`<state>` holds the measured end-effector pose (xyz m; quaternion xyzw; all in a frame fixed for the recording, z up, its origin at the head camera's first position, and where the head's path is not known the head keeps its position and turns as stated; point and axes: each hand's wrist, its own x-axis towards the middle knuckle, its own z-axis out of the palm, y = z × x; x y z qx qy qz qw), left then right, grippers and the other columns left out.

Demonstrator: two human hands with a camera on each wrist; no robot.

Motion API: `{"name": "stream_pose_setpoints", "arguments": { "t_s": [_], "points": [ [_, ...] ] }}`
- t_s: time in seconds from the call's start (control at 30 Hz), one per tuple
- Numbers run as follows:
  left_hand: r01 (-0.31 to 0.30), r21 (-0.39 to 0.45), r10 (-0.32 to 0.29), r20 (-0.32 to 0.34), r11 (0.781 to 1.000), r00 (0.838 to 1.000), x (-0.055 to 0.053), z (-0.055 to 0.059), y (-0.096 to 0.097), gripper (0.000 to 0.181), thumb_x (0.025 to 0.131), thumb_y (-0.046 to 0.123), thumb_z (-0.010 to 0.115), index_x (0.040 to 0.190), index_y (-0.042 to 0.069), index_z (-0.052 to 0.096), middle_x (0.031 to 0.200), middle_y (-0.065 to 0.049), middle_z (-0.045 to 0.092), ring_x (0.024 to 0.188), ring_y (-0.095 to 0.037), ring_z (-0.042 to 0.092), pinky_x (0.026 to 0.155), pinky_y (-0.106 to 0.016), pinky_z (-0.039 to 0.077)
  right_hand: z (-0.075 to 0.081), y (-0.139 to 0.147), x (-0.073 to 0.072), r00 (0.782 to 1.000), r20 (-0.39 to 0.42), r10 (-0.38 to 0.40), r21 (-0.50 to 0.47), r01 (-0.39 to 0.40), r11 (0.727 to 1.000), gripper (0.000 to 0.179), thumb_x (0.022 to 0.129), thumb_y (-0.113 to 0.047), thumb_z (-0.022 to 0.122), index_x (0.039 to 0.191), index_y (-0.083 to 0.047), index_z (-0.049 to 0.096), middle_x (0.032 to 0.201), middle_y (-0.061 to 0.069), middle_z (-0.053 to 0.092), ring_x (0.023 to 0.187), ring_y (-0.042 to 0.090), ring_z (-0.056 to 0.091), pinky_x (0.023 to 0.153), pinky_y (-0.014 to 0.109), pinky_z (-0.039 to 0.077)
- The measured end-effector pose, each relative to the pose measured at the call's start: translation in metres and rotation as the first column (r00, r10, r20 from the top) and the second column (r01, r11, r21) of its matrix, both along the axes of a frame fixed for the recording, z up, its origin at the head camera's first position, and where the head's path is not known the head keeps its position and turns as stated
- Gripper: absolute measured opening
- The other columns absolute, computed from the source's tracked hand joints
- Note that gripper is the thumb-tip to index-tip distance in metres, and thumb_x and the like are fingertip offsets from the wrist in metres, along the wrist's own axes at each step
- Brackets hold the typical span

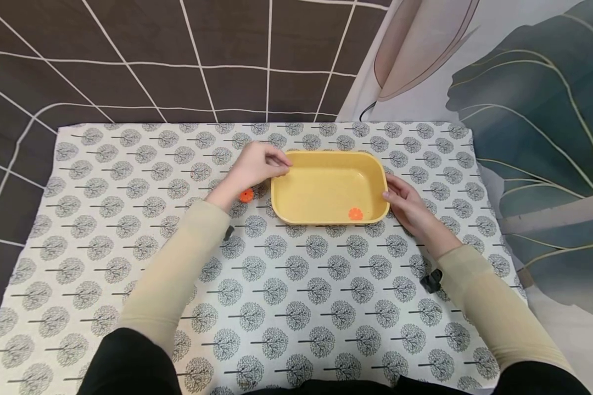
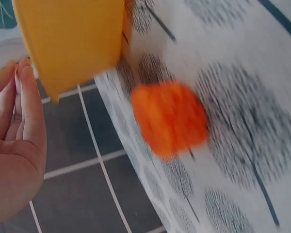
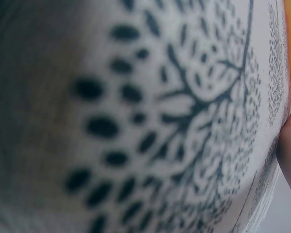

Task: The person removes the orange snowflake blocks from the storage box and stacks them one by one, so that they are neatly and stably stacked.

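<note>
A yellow rectangular plastic basin stands on the patterned cloth in the head view. Inside it, near the front right, lies a small orange flower-shaped piece. My left hand is over the basin's back left corner, thumb and fingertips drawn together at the rim; I cannot tell whether they pinch anything. Gripping the opposite end, my right hand has its thumb on the rim and its fingers along the outer wall. A second ridged orange piece rests on the cloth beneath my left wrist, chunky and blurred in the left wrist view.
A white cloth printed with grey trees covers the table. Dark grid-patterned fabric hangs beyond its back edge. At the right falls a leaf-print curtain. Close-up cloth fills most of the right wrist view.
</note>
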<state>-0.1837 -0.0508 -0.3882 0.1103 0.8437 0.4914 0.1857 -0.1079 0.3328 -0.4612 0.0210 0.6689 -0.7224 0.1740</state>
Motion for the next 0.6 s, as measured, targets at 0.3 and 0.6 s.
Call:
{"name": "stream_pose_setpoints", "arguments": {
  "t_s": [0.3, 0.6],
  "points": [
    [0.102, -0.026, -0.103, -0.051, 0.994, 0.993, 0.001, -0.014, 0.04, 0.017, 0.092, 0.003, 0.081, 0.108, 0.001, 0.079, 0.11, -0.016, 0.08, 0.094, -0.024, 0.075, 0.085, -0.026, 0.064, -0.001, 0.0, 0.0, 1.0, -0.017, 0.006, -0.016, -0.006, 1.0, 0.065, 0.107, -0.002, 0.056, 0.164, 0.003, 0.026, 0.175, 0.022, 0.018, 0.137, 0.002, 0.051, 0.121, 0.016, 0.041],
    [0.203, -0.035, -0.204, -0.033, 0.978, 0.978, 0.005, -0.021, 0.071, 0.017, 0.093, 0.001, 0.079, 0.109, 0.0, 0.079, 0.111, -0.017, 0.08, 0.1, -0.026, 0.077, 0.086, -0.023, 0.064, -0.002, 0.001, 0.0, 1.0, -0.01, 0.007, -0.003, -0.007, 1.0, 0.065, 0.107, -0.005, 0.058, 0.163, 0.003, 0.027, 0.175, 0.021, 0.019, 0.143, 0.007, 0.047, 0.124, 0.018, 0.038]
  ]
}}
